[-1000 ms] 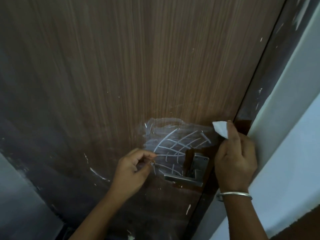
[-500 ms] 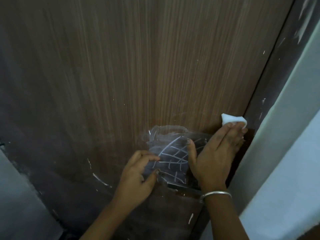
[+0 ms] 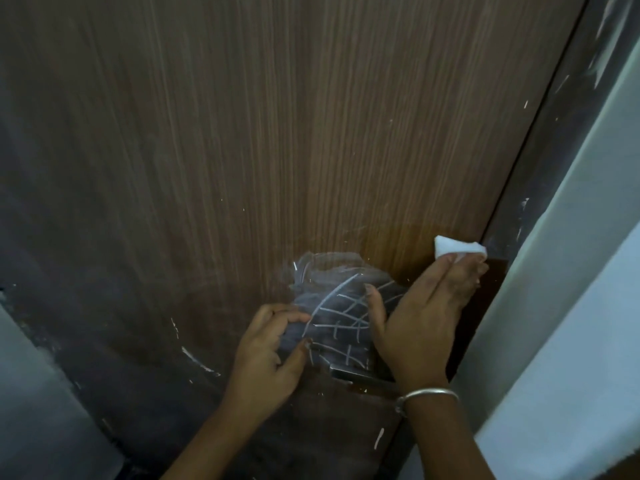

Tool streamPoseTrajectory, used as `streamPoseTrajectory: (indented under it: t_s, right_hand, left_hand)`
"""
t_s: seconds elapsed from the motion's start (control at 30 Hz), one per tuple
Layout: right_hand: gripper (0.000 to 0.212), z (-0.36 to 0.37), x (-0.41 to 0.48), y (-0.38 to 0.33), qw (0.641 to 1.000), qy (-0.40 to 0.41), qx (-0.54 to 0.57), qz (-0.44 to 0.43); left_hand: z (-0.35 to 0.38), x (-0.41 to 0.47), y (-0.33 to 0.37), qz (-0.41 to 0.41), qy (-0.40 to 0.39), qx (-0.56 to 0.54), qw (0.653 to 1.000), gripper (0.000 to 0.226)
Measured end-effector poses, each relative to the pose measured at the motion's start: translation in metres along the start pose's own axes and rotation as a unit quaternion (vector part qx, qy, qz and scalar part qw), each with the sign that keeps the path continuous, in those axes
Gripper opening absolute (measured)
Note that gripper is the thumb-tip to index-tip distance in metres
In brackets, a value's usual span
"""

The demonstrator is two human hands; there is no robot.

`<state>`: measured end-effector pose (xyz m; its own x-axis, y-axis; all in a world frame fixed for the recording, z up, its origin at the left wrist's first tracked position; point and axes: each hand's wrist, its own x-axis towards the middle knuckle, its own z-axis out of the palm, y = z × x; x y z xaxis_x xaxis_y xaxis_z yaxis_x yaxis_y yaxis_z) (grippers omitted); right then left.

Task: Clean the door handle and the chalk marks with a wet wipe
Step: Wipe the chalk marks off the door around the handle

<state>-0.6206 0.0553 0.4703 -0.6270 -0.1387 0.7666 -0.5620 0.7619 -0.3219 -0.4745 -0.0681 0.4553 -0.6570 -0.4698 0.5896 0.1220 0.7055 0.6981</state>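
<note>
From the head view, the right hand (image 3: 420, 317) lies flat against the wooden door (image 3: 277, 133), its fingers together and pressing a folded white wet wipe (image 3: 457, 250) to the panel right at the door's edge, just beside the dark frame (image 3: 540, 168). A bangle (image 3: 427, 396) circles that wrist. The chalk marks (image 3: 349, 313), a scribbled grid with a smeared patch above it, sit between the two hands. The left hand (image 3: 270, 351) is loosely curled with nothing in it, thumb and fingertips touching the door at the marks' left side. The metal door handle (image 3: 360, 374) shows just below the marks, partly hidden behind the right wrist. A pale wall (image 3: 571, 323) crowds in on the right; the door stretches wide and bare above.
</note>
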Motion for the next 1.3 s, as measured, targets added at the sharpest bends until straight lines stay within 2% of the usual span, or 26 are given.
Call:
streamPoseTrajectory:
  t_s: [0.1, 0.23, 0.3, 0.4, 0.47, 0.63, 0.73, 0.8, 0.87, 0.93, 1.0, 1.07, 1.2, 1.3]
  right_hand:
    - [0.098, 0.003, 0.0, -0.024, 0.993, -0.031, -0.04, -0.105]
    - [0.098, 0.017, -0.018, -0.052, 0.971, -0.055, -0.031, -0.23]
    - [0.096, 0.019, -0.023, -0.049, 0.975, -0.049, -0.029, -0.214]
    - [0.093, 0.019, -0.024, -0.039, 0.991, -0.041, -0.036, -0.12]
    - [0.092, 0.02, -0.02, -0.043, 0.993, -0.04, -0.034, -0.104]
    - [0.082, 0.031, -0.021, -0.076, 0.957, -0.057, -0.026, -0.282]
    - [0.069, 0.034, -0.025, -0.088, 0.948, -0.046, -0.001, -0.314]
    - [0.08, 0.03, -0.025, -0.085, 0.957, -0.06, -0.011, -0.283]
    - [0.095, 0.024, -0.021, -0.072, 0.977, -0.054, -0.034, -0.204]
    - [0.097, 0.016, -0.014, -0.059, 0.991, -0.025, -0.028, -0.132]
    - [0.093, 0.013, -0.004, -0.054, 0.993, -0.014, -0.018, -0.114]
    - [0.089, 0.016, 0.002, -0.061, 0.985, -0.03, -0.031, -0.168]
    - [0.078, 0.033, -0.021, -0.084, 0.946, -0.07, -0.024, -0.317]
    - [0.079, 0.039, -0.041, -0.078, 0.934, -0.092, -0.054, -0.342]
  left_hand:
    - [0.001, 0.0, 0.0, 0.0, -0.001, 0.003, 1.0, 0.037]
    - [0.002, 0.005, 0.002, -0.007, 0.017, 0.009, 1.0, 0.034]
    - [0.001, 0.006, 0.0, -0.008, 0.02, 0.005, 1.0, 0.033]
    - [-0.003, 0.003, -0.005, -0.017, 0.021, 0.004, 1.0, 0.032]
    - [-0.002, 0.002, -0.007, -0.022, 0.028, 0.003, 0.999, 0.033]
    - [-0.001, 0.002, -0.011, -0.04, 0.071, -0.003, 0.997, 0.032]
    - [-0.001, 0.002, -0.013, -0.057, 0.103, -0.006, 0.993, 0.034]
    - [-0.002, 0.002, -0.014, -0.063, 0.114, -0.012, 0.991, 0.034]
    - [-0.002, 0.0, -0.017, -0.059, 0.108, -0.013, 0.992, 0.042]
    - [-0.001, -0.002, -0.02, -0.066, 0.095, -0.017, 0.993, 0.054]
    - [0.001, -0.004, -0.022, -0.07, 0.089, -0.022, 0.993, 0.057]
    - [0.002, -0.004, -0.021, -0.069, 0.092, -0.026, 0.993, 0.055]
    - [0.003, 0.002, -0.016, -0.062, 0.112, -0.056, 0.99, 0.049]
    - [0.003, 0.003, -0.016, -0.05, 0.098, -0.072, 0.991, 0.054]
